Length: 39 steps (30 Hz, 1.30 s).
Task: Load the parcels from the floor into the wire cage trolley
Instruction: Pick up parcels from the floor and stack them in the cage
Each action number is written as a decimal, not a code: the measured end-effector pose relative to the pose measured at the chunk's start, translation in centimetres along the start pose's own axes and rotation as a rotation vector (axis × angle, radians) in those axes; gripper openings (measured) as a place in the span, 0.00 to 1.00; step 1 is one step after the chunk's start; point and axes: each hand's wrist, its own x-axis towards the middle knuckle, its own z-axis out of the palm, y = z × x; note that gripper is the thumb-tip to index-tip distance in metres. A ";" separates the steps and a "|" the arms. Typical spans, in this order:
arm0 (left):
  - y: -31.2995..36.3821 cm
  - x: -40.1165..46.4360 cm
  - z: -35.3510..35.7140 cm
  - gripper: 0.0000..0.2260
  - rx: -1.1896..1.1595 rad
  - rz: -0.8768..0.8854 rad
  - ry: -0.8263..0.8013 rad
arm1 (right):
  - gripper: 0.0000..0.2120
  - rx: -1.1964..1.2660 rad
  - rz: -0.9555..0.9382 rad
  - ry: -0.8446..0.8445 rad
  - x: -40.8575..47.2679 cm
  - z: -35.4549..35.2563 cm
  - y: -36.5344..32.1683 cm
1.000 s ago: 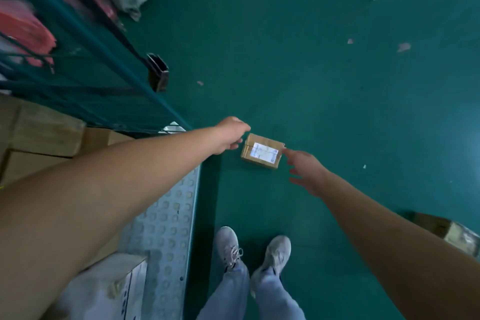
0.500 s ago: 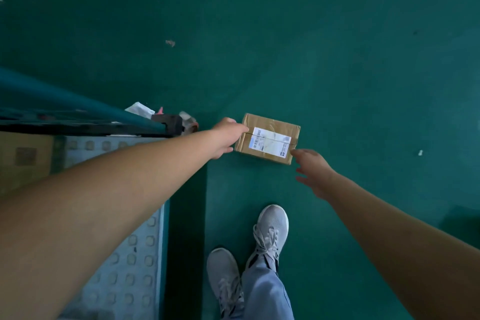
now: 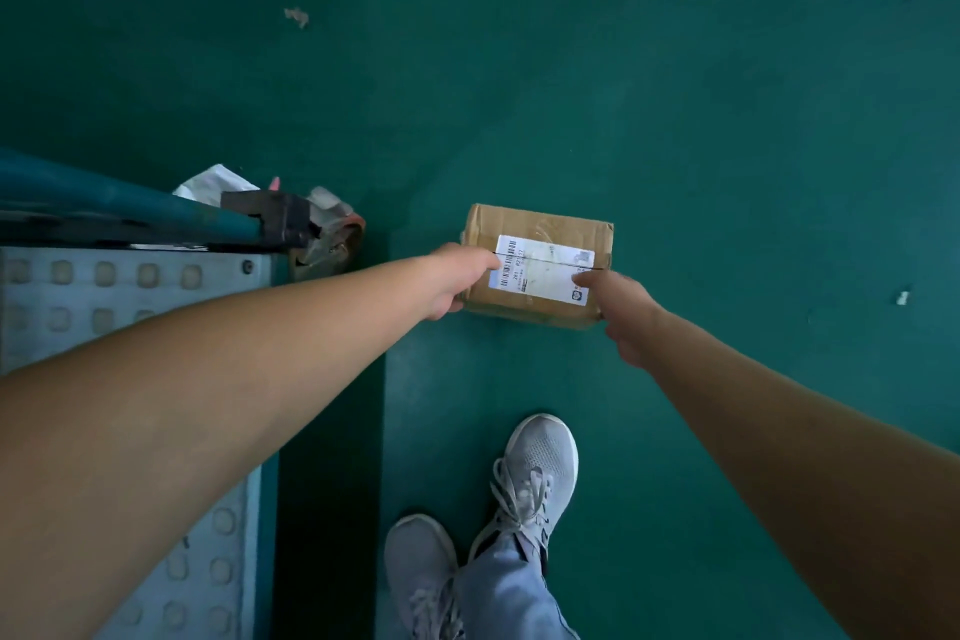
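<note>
Small brown cardboard parcel (image 3: 537, 265) with white label: left hand (image 3: 457, 283) and right hand (image 3: 621, 312) clasp its ends; squeeze evenly, lift level.

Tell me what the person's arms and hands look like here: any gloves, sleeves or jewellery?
Both arms are bare as far up as the view shows, with no sleeves in sight. The left hand and the right hand wear no gloves, and no watch, bracelet or ring shows on the parts in view. Lower down, the person wears light blue jeans and grey lace-up trainers.
</note>
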 end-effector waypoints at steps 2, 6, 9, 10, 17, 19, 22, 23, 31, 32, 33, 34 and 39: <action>0.0 -1.5 -0.6 0.10 0.004 -0.010 -0.011 | 0.27 -0.019 -0.026 0.031 -1.4 -0.5 -0.5; 0.2 -7.3 -2.3 0.19 -0.010 0.007 -0.010 | 0.24 0.015 -0.054 0.080 -7.3 -2.0 -2.0; 1.4 -14.9 -4.5 0.23 -0.041 0.034 -0.001 | 0.25 0.045 -0.073 0.072 -14.6 -3.1 -4.0; 2.1 -17.6 -5.5 0.23 -0.054 0.046 0.005 | 0.25 0.048 -0.082 0.072 -17.5 -3.6 -5.0; 5.9 -43.5 -13.1 0.20 -0.030 0.184 -0.065 | 0.27 0.014 -0.196 0.055 -42.8 -7.2 -11.7; 6.5 -47.4 -14.6 0.18 -0.011 0.205 -0.049 | 0.27 0.008 -0.256 0.054 -46.1 -7.6 -12.3; 5.4 -59.8 -16.8 0.14 -0.026 0.250 -0.086 | 0.27 0.002 -0.289 0.060 -58.2 -8.5 -12.5; 5.1 -62.5 -17.3 0.16 -0.040 0.275 -0.110 | 0.27 0.006 -0.328 0.052 -60.8 -8.6 -12.7; 1.3 -79.3 -22.9 0.31 -0.227 0.518 0.051 | 0.29 0.008 -0.446 -0.098 -77.7 -8.6 -15.0; 1.1 -80.6 -23.3 0.30 -0.257 0.529 0.062 | 0.30 0.023 -0.441 -0.120 -78.8 -8.5 -15.3; 0.5 -82.5 -23.7 0.27 -0.287 0.540 0.081 | 0.31 0.012 -0.446 -0.139 -80.4 -8.3 -15.5; -0.4 -84.2 -23.9 0.24 -0.337 0.560 0.091 | 0.31 0.003 -0.461 -0.172 -81.9 -8.1 -15.5; -5.5 -91.1 -24.1 0.24 -0.555 0.602 0.219 | 0.40 -0.080 -0.524 -0.360 -88.3 -7.1 -14.3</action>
